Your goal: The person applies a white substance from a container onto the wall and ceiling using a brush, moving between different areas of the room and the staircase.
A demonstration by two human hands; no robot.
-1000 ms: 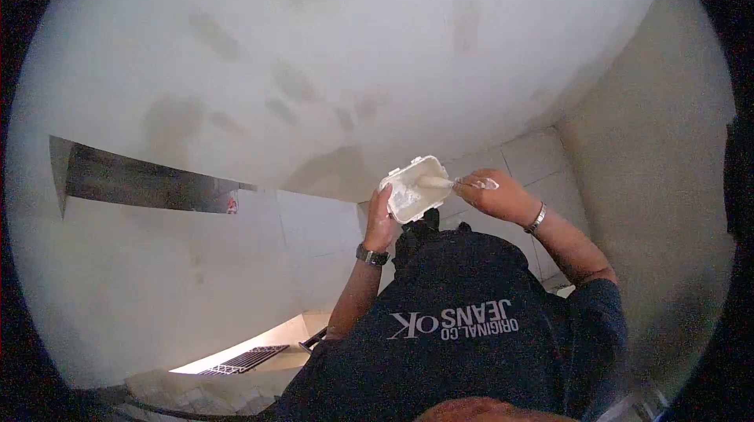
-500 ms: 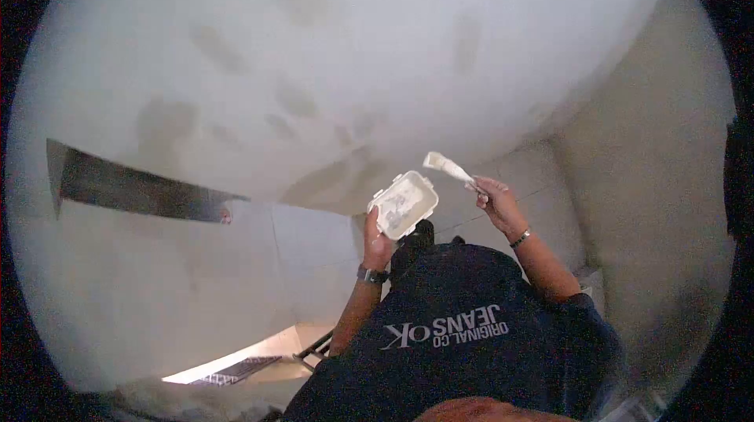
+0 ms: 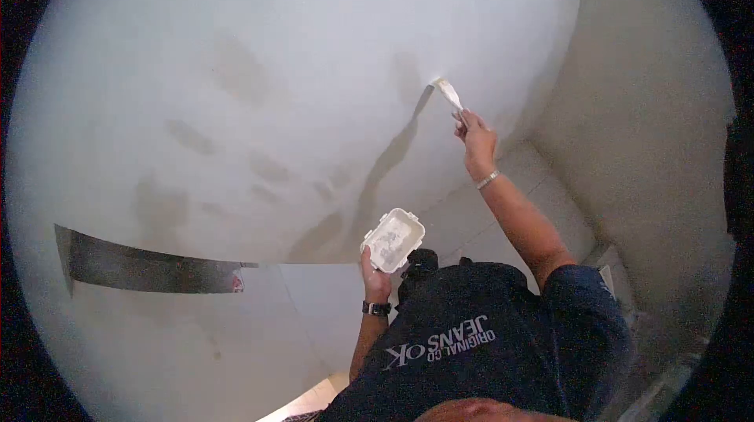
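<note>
My left hand (image 3: 376, 279) grips one end of a shallow white plastic tub (image 3: 411, 235), its inside smeared with white paste and greyish residue. The tub is tilted in front of my dark shirt. My right hand (image 3: 477, 143), raised and stretched forward, is closed around the handle of a putty knife (image 3: 449, 95). White paste coats the knife's blade, whose tip is at the pale wall (image 3: 314, 60). A dark shadow of the arm and tool meets the blade tip there.
Several darker grey patches (image 3: 239, 72) mark the wall. A long dark recess (image 3: 149, 261) cuts into it at the left. On the right stands a beige adjoining wall (image 3: 644, 147). Pale floor tiles (image 3: 522, 186) lie below, with a lit opening (image 3: 314, 398) at the bottom.
My right hand has moved up and forward, bringing the putty knife from near the tub to the wall. My left hand still holds the tub, now lower in view. The camera view has shifted.
</note>
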